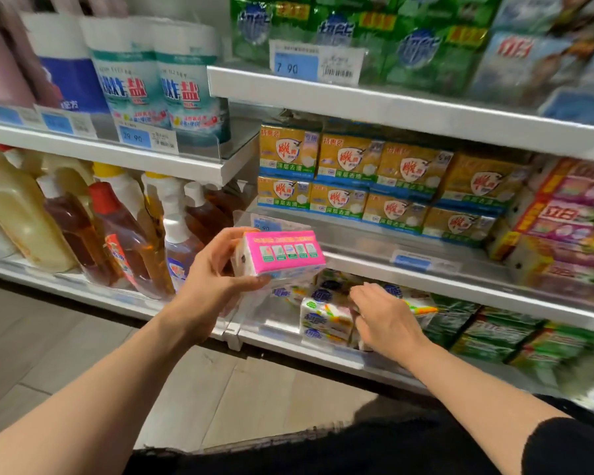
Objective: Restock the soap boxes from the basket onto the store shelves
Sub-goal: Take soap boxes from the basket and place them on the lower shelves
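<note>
Soap box (282, 253), pink on its top face, sits in the left hand (216, 272), raised in front of the shelf edge, thumb on top and fingers curled beneath, pinching it. Just below and to the right, the right hand (384, 320) rests palm-down on white soap packs (324, 317) stacked on the lower shelf (323, 358), fingers loosely spread over them. Yellow soap packs (374, 180) fill the shelf above. Bottles (124, 231) stand further left.

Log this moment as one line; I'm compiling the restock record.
left hand: grip on pink soap box, raised | right hand: on white soap packs, lower shelf | basket: unseen
</note>
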`<state>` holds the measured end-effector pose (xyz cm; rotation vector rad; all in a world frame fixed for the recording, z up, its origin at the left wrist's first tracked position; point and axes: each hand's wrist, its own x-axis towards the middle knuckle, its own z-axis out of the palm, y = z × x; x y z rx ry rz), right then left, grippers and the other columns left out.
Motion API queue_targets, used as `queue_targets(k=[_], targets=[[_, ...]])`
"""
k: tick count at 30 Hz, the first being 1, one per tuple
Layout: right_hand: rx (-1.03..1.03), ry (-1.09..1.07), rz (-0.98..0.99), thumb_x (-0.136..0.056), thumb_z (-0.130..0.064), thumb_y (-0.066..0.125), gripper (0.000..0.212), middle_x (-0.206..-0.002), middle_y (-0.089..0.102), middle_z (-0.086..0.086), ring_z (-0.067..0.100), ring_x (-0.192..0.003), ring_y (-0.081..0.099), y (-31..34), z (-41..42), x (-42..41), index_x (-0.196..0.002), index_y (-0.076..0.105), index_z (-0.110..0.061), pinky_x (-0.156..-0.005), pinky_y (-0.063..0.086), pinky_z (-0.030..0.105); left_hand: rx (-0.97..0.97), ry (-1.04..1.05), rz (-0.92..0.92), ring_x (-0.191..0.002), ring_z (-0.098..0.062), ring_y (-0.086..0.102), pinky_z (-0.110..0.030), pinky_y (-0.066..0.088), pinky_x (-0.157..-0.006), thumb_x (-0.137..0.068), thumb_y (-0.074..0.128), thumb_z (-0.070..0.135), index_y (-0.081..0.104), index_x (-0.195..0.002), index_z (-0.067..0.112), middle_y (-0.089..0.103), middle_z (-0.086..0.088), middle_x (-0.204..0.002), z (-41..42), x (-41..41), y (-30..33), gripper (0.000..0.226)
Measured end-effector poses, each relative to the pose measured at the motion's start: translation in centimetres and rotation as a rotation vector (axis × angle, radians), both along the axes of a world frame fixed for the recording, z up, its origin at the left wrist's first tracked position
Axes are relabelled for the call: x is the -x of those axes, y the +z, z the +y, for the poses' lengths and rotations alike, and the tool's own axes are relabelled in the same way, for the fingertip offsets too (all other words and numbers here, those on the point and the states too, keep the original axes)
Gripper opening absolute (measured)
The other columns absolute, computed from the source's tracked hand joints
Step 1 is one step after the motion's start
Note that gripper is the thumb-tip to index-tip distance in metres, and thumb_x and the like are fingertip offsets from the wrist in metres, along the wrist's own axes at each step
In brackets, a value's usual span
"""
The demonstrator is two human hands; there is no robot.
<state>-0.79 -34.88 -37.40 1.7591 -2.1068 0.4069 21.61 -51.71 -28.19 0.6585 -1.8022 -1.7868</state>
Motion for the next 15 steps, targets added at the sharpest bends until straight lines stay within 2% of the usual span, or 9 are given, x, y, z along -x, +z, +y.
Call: queue_targets(k=[1,3,6,8,9,11,12,13,15], targets=[[0.073,0.001,-0.023,-0.068,-0.003,0.061,0.022,-0.083,0.066,0.008,0.024,-0.075,0.064,1.1,0.9,0.5,-0.089,0.066,-0.004,-0.062,0.057,0.032,0.005,-0.033,0.032,-0.107,-0.016,0.066,-0.031,0.059,-0.073,-0.074,0.069,-0.006,0.053,-0.123,0.024,0.069,0.001,-0.111,0.7,0.5,0.6,0.059],[0.206,-0.056,-0.088,-0.068,0.003,0.071,0.021,-0.081,0.066,0.009,0.027,-0.074,0.065,3.1,3.0,1.7,-0.088,0.066,-0.003,-0.06,0.056,0.034,-0.013,-0.095,0.091,-0.11,-0.017,0.065,-0.034,0.059,-0.082,-0.072,0.068,-0.005,0.052,-0.124,0.022,0.068,-0.003,-0.115,2.1,1.7,1.5,0.061],[0.317,-0.176,-0.194,-0.077,-0.004,0.074,0.015,-0.084,0.067,0.006,0.025,-0.078,0.065,6.0,6.9,3.5,-0.09,0.066,-0.006,-0.067,0.054,0.033,-0.042,-0.203,0.146,-0.113,-0.021,0.064,-0.038,0.056,-0.09,-0.07,0.066,-0.012,0.048,-0.126,0.015,0.067,-0.006,-0.118,4.7,4.4,2.7,0.065],[0.395,-0.223,-0.448,-0.086,-0.017,0.07,0.007,-0.087,0.068,0.001,0.017,-0.083,0.065,8.5,9.7,4.3,-0.091,0.066,-0.014,-0.073,0.052,0.031,-0.036,-0.286,0.152,-0.111,-0.018,0.065,-0.033,0.057,-0.086,-0.069,0.064,-0.017,0.049,-0.123,0.013,0.069,-0.004,-0.114,6.9,6.7,3.5,0.064],[0.399,-0.227,-0.716,-0.088,-0.028,0.066,0.011,-0.091,0.069,-0.001,0.013,-0.087,0.065,9.8,11.1,4.7,-0.094,0.065,-0.019,-0.079,0.051,0.033,-0.037,-0.324,0.152,-0.108,-0.016,0.066,-0.03,0.058,-0.082,-0.066,0.064,-0.018,0.05,-0.121,0.012,0.069,-0.004,-0.111,8.1,8.0,3.9,0.064],[0.294,-0.205,-1.284,-0.081,-0.053,0.064,0.037,-0.106,0.07,-0.003,0.01,-0.105,0.061,11.8,13.8,5.8,-0.109,0.062,-0.029,-0.097,0.043,0.04,-0.032,-0.418,0.154,-0.105,-0.018,0.067,-0.031,0.058,-0.079,-0.062,0.064,-0.022,0.051,-0.117,0.009,0.069,-0.009,-0.11,10.7,10.6,4.2,0.065],[0.243,-0.181,-1.446,-0.073,-0.06,0.07,0.051,-0.113,0.069,-0.005,0.012,-0.114,0.057,12.3,15.3,6.5,-0.116,0.059,-0.035,-0.102,0.038,0.042,-0.021,-0.47,0.155,-0.108,-0.021,0.066,-0.032,0.058,-0.081,-0.065,0.063,-0.027,0.052,-0.117,0.008,0.067,-0.012,-0.113,12.1,12.0,4.1,0.064],[0.21,-0.152,-1.507,-0.063,-0.059,0.077,0.065,-0.118,0.067,-0.007,0.014,-0.119,0.054,12.7,16.8,7.2,-0.12,0.056,-0.038,-0.103,0.037,0.041,-0.006,-0.522,0.166,-0.111,-0.024,0.064,-0.034,0.057,-0.084,-0.067,0.064,-0.028,0.052,-0.118,0.008,0.065,-0.015,-0.117,13.5,13.5,4.0,0.063],[0.174,-0.16,-1.421,-0.054,-0.042,0.085,0.075,-0.122,0.063,-0.006,0.015,-0.117,0.056,13.0,19.8,8.3,-0.122,0.056,-0.032,-0.094,0.047,0.028,0.019,-0.596,0.192,-0.117,-0.024,0.06,-0.034,0.054,-0.09,-0.067,0.069,-0.018,0.053,-0.12,0.009,0.059,-0.019,-0.126,16.2,16.1,3.6,0.062]])
